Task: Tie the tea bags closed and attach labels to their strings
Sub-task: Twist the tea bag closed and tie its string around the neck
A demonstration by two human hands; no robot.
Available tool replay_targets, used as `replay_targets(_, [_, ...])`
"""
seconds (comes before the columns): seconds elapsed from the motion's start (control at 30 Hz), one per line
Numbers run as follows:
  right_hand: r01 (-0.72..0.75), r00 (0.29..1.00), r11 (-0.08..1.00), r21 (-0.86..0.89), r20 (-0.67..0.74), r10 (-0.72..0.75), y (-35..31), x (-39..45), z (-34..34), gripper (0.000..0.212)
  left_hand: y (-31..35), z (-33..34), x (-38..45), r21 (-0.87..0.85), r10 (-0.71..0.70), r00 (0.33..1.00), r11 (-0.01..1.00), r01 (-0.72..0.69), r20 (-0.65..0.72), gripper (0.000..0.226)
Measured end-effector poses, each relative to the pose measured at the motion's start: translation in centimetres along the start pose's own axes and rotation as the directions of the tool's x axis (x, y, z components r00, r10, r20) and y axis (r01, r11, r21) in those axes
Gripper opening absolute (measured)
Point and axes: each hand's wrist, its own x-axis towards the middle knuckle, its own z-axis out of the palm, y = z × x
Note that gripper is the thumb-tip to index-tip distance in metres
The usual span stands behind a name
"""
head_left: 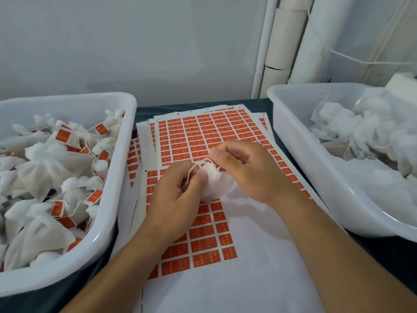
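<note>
Tea bag [214, 184] held just above the label sheets [203, 132], mid-table. Left hand [173, 195] pinches the string [191, 171]; right hand [250, 168] fingers curl on the bag's gathered neck. Left tub [108, 222] of labelled bags and right tub [300, 154] of loose bags flank the sheets closely, rims near both forearms.

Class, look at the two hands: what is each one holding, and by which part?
Both hold one tea bag: the left hand pinches its string, the right hand pinches the gathered neck.
</note>
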Motion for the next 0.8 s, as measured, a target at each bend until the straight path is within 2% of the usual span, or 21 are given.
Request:
replay_targets(0.2, [0.0, 0.999, 1.0, -0.01, 0.037, 0.001, -0.3, 0.0, 0.0, 0.013, -0.1, 0.0, 0.1, 0.047, 0.038, 0.999, 0.998, -0.039, 0.021, 0.018])
replay_targets(0.37, [-0.05, 0.998, 0.979, 0.197, 0.039, 0.043, -0.5, 0.0, -0.3, 0.018, 0.0, 0.0, 0.0, -0.004, 0.049, 0.997, 0.999, -0.048, 0.063, 0.024])
replay_targets(0.47, [-0.081, 0.997, 0.963, 0.258, 0.039, 0.074, -0.6, 0.1, -0.1, 0.019, 0.3, 0.0, -0.3, -0.05, 0.035, 0.992, 0.998, -0.029, 0.121, 0.027])
replay_targets(0.6, [-0.144, 0.989, 0.934, 0.328, 0.082, 0.124, -0.5, 0.0, 0.0, 0.018, 0.9, 0.1, -0.6, -0.081, 0.081, 0.99, 0.994, -0.072, 0.119, 0.037])
replay_targets(0.7, [-0.161, 0.987, 0.889, 0.429, 0.075, 0.142, -0.7, 0.0, -0.1, 0.019, 0.9, 0.0, -0.7, -0.088, 0.117, 0.985, 0.99, -0.107, 0.126, 0.04])
replay_targets(0.8, [-0.174, 0.983, 0.822, 0.543, 0.041, 0.181, -0.7, 0.1, -0.7, 0.023, 0.8, 0.0, -0.8, -0.083, 0.14, 0.97, 0.989, -0.126, 0.198, 0.051])
